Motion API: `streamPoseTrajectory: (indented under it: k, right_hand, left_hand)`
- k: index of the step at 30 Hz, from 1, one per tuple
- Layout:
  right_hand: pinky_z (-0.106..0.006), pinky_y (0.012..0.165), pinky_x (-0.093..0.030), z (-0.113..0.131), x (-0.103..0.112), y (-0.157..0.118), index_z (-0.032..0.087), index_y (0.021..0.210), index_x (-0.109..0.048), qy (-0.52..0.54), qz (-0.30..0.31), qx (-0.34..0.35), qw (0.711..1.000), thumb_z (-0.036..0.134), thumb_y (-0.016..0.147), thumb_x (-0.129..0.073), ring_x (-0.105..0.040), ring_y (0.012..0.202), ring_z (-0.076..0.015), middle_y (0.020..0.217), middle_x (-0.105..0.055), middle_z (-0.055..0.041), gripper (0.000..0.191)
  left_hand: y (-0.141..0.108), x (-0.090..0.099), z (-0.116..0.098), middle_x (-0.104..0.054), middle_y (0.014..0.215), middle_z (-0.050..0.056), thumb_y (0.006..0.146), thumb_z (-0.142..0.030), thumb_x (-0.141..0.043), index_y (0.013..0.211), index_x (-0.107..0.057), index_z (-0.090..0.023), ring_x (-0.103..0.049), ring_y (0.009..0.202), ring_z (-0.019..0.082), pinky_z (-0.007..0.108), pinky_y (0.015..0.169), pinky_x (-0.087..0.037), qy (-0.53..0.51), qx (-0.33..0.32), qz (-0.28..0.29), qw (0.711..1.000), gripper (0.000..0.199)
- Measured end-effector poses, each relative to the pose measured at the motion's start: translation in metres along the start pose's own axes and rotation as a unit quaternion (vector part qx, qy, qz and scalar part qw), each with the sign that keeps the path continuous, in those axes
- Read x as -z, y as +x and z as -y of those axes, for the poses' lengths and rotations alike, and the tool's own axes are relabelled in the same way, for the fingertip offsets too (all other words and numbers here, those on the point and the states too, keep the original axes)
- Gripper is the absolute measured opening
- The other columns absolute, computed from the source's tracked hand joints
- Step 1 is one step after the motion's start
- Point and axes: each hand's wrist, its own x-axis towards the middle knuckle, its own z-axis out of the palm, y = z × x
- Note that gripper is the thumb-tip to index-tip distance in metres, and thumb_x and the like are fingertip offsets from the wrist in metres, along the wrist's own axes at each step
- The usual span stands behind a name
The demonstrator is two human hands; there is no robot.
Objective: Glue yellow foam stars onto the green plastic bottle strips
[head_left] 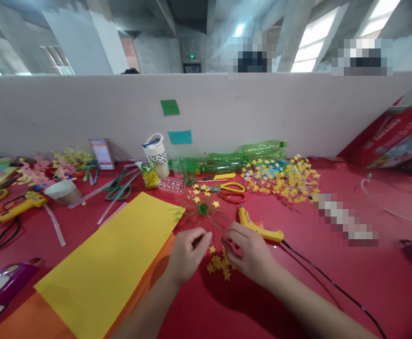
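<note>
My left hand [190, 249] hovers over the red table with thumb and forefinger pinched together; anything between them is too small to make out. Facing it, my right hand [248, 247] is also closed in a pinch, its contents hidden. Just beyond both hands lies a green plastic bottle piece [203, 209] cut into thin spreading strips, with several yellow stars on the tips of its far strips. Below and between my hands is a small pile of loose yellow stars [223, 267], partly covered by my right hand. A yellow hot glue gun [258, 228] rests beside my right hand.
Yellow paper [121, 263] lies left of my hands. Behind are scissors [232, 188], a yellow cutter [224, 176], green plastic bottles [227, 161], a paper cup [157, 155] and a star-covered bunch [283, 179]. The glue gun's black cord [333, 282] runs right. A partition [85, 108] stands behind.
</note>
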Motion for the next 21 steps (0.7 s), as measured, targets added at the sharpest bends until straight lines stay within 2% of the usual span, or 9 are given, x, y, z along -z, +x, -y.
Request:
streamPoseTrajectory:
  k: [3,5,7,10,13,17,21]
  right_hand:
    - [-0.027,0.064,-0.037,-0.003,0.004,-0.001,0.019,0.089,-0.057,-0.022,-0.062,0.019,0.998,0.013,0.085,-0.045,-0.051,0.073,-0.0155,0.080,-0.057,-0.0048,0.014]
    - [-0.029,0.065,-0.037,-0.004,0.003,-0.002,0.019,0.090,-0.059,-0.060,-0.054,0.042,0.996,0.016,0.087,-0.044,-0.051,0.072,-0.0166,0.079,-0.058,-0.0059,0.015]
    - [-0.030,0.065,-0.038,-0.004,0.002,-0.003,0.018,0.089,-0.060,-0.088,-0.033,0.058,0.994,0.019,0.088,-0.043,-0.050,0.071,-0.0172,0.078,-0.058,-0.0063,0.017]
    - [-0.031,0.067,-0.039,0.000,0.001,-0.003,0.018,0.091,-0.061,-0.100,-0.017,0.073,0.992,0.019,0.088,-0.043,-0.051,0.071,-0.0174,0.077,-0.058,-0.0062,0.018]
    - [-0.032,0.067,-0.040,0.004,0.003,-0.002,0.018,0.093,-0.060,-0.063,-0.024,0.063,0.996,0.019,0.088,-0.043,-0.052,0.073,-0.0178,0.078,-0.058,-0.0066,0.018]
    - [-0.029,0.065,-0.043,0.004,0.004,0.001,0.020,0.096,-0.057,0.061,-0.059,-0.022,0.996,0.020,0.084,-0.049,-0.053,0.074,-0.0165,0.085,-0.058,-0.0061,0.015]
    - [-0.025,0.059,-0.042,0.001,-0.003,0.002,0.019,0.077,-0.054,0.141,-0.041,-0.075,0.986,0.015,0.081,-0.051,-0.051,0.066,-0.0131,0.077,-0.053,-0.0018,0.006]
  left_hand:
    - [0.000,-0.006,0.002,-0.049,0.043,-0.004,0.083,-0.042,-0.044,0.067,-0.057,-0.015,-0.039,0.032,0.007,0.019,0.035,-0.025,-0.134,0.098,0.071,0.984,0.034]
    - [0.000,-0.010,0.003,-0.050,0.043,-0.003,0.082,-0.042,-0.045,0.072,-0.057,-0.014,-0.046,0.033,0.009,0.018,0.033,-0.027,-0.206,0.122,0.089,0.967,0.032]
    - [0.000,-0.013,0.003,-0.052,0.046,-0.003,0.081,-0.041,-0.047,0.077,-0.059,-0.014,-0.051,0.038,0.011,0.018,0.033,-0.031,-0.232,0.114,0.088,0.962,0.030]
    - [0.001,-0.014,0.003,-0.053,0.047,-0.003,0.079,-0.038,-0.052,0.081,-0.059,-0.014,-0.047,0.036,0.008,0.017,0.034,-0.030,-0.215,0.095,0.075,0.969,0.025]
    - [0.001,-0.015,0.004,-0.050,0.044,-0.005,0.079,-0.034,-0.052,0.077,-0.059,-0.015,-0.041,0.032,0.006,0.017,0.033,-0.027,-0.196,0.094,0.063,0.974,0.021]
    - [0.000,-0.016,0.004,-0.049,0.046,-0.005,0.079,-0.031,-0.052,0.074,-0.060,-0.016,-0.042,0.035,0.007,0.017,0.036,-0.030,-0.163,0.078,0.053,0.982,0.018]
    - [-0.002,-0.016,0.002,-0.048,0.049,-0.005,0.079,-0.030,-0.051,0.072,-0.060,-0.017,-0.045,0.041,0.008,0.020,0.043,-0.036,-0.123,0.052,0.048,0.990,0.017]
